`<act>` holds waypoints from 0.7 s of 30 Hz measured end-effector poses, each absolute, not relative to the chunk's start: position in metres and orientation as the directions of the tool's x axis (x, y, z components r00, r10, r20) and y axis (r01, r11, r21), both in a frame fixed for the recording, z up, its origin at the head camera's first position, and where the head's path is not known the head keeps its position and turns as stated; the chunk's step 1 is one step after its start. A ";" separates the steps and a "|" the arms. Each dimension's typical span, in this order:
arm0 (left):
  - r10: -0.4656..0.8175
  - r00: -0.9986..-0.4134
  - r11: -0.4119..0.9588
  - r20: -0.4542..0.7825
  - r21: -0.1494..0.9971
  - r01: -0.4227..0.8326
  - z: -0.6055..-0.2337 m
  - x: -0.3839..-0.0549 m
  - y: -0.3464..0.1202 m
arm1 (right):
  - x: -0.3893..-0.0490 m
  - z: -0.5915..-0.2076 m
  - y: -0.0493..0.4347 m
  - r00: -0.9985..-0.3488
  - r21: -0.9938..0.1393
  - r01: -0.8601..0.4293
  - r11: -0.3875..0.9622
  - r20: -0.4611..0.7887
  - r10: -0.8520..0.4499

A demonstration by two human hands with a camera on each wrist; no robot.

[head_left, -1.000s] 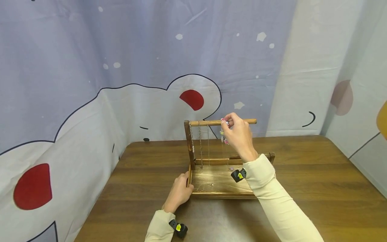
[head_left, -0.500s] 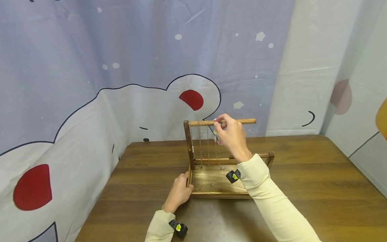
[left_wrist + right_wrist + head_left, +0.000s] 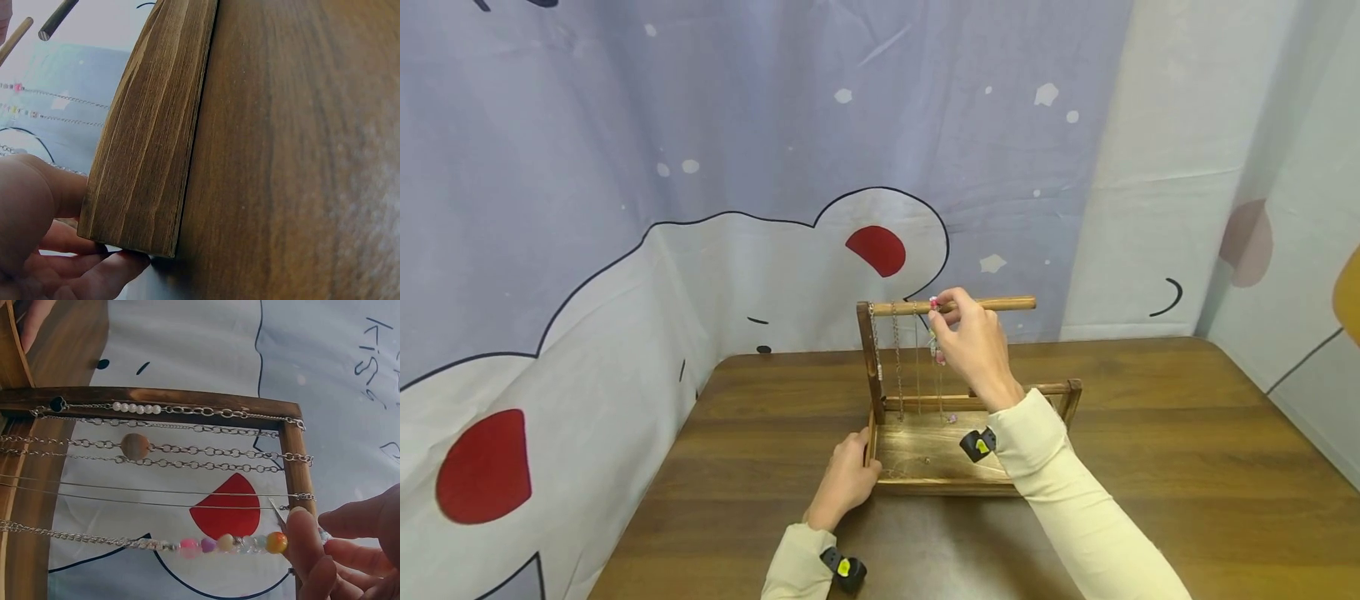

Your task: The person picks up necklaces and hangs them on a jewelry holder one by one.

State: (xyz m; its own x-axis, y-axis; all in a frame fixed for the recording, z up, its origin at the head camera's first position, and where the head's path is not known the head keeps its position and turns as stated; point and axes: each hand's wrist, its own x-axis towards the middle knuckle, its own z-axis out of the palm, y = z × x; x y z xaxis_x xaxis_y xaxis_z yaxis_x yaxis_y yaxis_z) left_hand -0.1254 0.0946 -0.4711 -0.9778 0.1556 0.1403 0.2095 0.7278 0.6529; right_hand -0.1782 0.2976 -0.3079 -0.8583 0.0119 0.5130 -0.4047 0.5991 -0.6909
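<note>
A wooden jewelry stand (image 3: 870,358) has a tray (image 3: 910,454) at its base and a round bar (image 3: 1011,303) on top. My left hand (image 3: 844,477) grips the tray's left end, thumb and fingers on either side of its wooden wall (image 3: 147,131) in the left wrist view. At the bar, my right hand (image 3: 976,343) pinches a beaded necklace (image 3: 215,544) between thumb and fingers. Its colourful beads lead into a thin chain hanging toward the tray. Left of it hang a plain thin chain (image 3: 156,492), a disc-pendant necklace (image 3: 134,447) and a pearl necklace (image 3: 137,409).
The stand rests on a brown wooden table (image 3: 737,433). Behind the table hangs a printed curtain (image 3: 760,150). A short post (image 3: 1070,398) stands at the tray's right end, partly behind the right sleeve. A small pink charm (image 3: 952,418) shows low over the tray.
My right hand has moved left along the bar with the beaded necklace, closer to the hanging chains, then dipped slightly. The left hand stays on the tray's end.
</note>
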 end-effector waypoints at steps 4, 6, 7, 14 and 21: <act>0.155 -0.977 0.726 0.145 0.654 0.212 -0.471 -0.125 0.095 | -0.175 -0.313 0.298 -0.839 -0.686 -0.423 0.592 0.543 0.029; 0.157 -0.976 0.728 0.148 0.651 0.216 -0.471 -0.125 0.095 | -0.173 -0.317 0.298 -0.825 -0.682 -0.436 0.587 0.563 0.042; 0.159 -0.976 0.727 0.152 0.650 0.219 -0.471 -0.125 0.095 | -0.171 -0.319 0.298 -0.813 -0.674 -0.444 0.590 0.580 0.050; 0.165 -0.976 0.728 0.139 0.651 0.216 -0.470 -0.125 0.095 | -0.156 -0.340 0.294 -0.715 -0.608 -0.509 0.609 0.693 0.095; 0.159 -0.975 0.735 0.153 0.642 0.220 -0.469 -0.126 0.096 | -0.139 -0.371 0.286 -0.779 -0.680 -0.600 0.421 0.616 -0.117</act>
